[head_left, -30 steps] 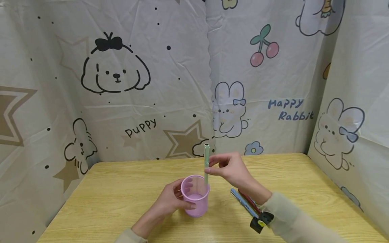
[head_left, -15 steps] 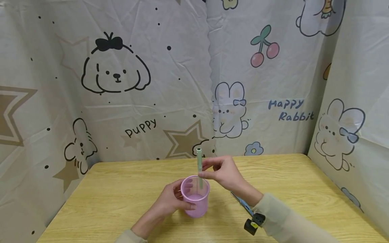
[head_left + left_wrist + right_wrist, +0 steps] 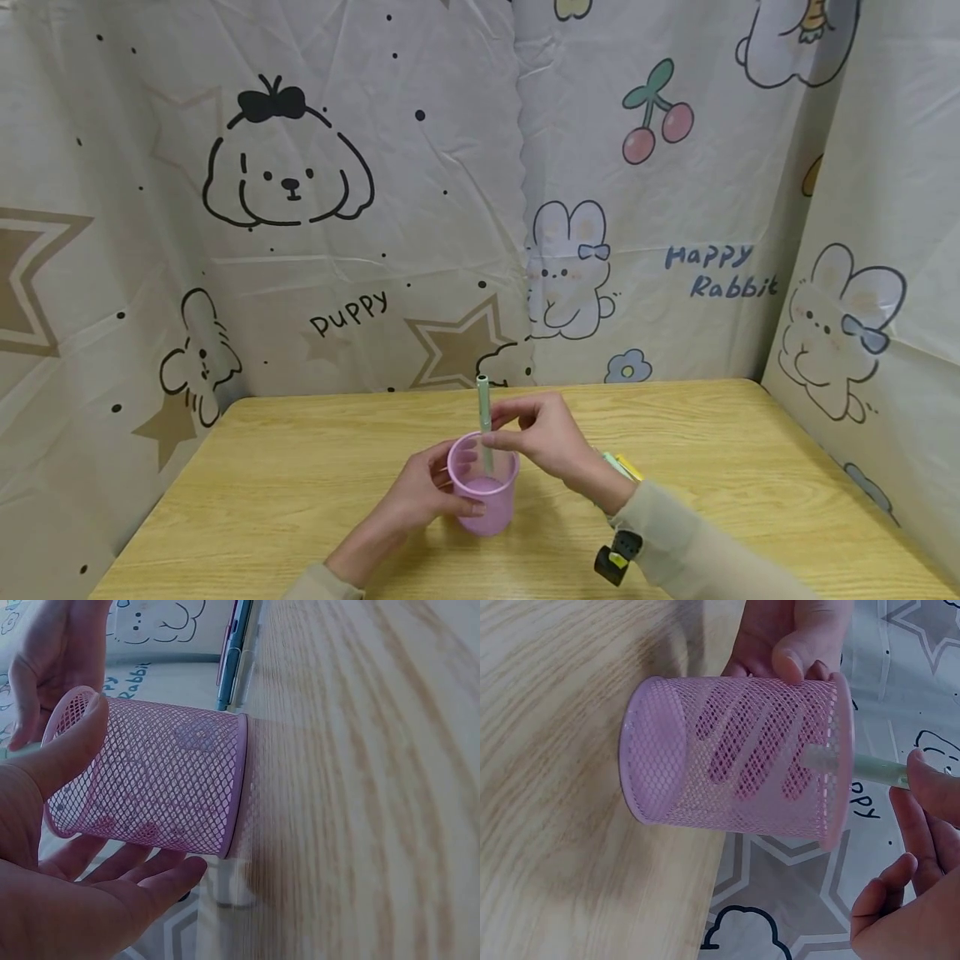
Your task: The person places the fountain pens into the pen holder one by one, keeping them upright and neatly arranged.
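A pink mesh pen holder (image 3: 489, 510) stands upright on the table. My left hand (image 3: 426, 490) grips it from the left side, with the thumb across the near wall and the fingers behind the far one. Between thumb and fingertips, my right hand (image 3: 546, 437) pinches a light green pen (image 3: 483, 407) just over the rim. The pen is nearly upright, its lower end inside the holder. In the right wrist view, the pen's end (image 3: 821, 757) shows through the mesh near the top, well above the holder's base (image 3: 649, 750).
Pens (image 3: 621, 465) with green and yellow barrels lie on the table (image 3: 315, 467), partly hidden by my right forearm. A blue pen (image 3: 234, 664) shows past the holder in the left wrist view. A patterned cloth (image 3: 450, 250) hangs behind the table.
My right hand has moved left and slightly down, bringing the green pen from the holder's right rim to inside its mouth. The left hand and holder have stayed in place.
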`<action>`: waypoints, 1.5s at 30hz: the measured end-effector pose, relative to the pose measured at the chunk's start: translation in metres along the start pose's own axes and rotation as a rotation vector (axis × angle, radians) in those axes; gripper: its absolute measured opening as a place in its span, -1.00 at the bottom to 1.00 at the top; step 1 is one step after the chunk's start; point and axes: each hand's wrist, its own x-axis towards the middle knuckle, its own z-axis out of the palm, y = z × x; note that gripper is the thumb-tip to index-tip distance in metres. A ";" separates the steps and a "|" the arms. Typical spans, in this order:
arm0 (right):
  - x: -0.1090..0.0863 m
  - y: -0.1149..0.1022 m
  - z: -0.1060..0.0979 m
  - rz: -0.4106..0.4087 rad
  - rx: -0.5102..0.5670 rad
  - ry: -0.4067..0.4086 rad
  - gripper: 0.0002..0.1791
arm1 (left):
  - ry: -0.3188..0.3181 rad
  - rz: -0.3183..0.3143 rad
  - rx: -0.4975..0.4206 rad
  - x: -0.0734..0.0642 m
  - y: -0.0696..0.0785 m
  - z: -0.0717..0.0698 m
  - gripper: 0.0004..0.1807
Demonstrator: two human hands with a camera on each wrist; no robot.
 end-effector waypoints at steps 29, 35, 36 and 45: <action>0.001 0.017 0.011 -0.006 -0.080 -0.042 -0.80 | -0.002 -0.008 -0.013 0.001 0.003 0.002 -0.05; 0.000 0.016 0.014 0.029 -0.099 -0.032 -0.79 | -0.001 -0.011 -0.015 0.001 0.004 0.002 -0.05; 0.000 0.017 0.014 0.034 -0.101 -0.035 -0.79 | 0.000 -0.012 -0.012 0.001 0.004 0.001 -0.05; -0.004 0.016 0.007 0.008 -0.113 -0.056 -0.75 | -0.003 -0.015 0.012 0.000 0.005 0.001 -0.08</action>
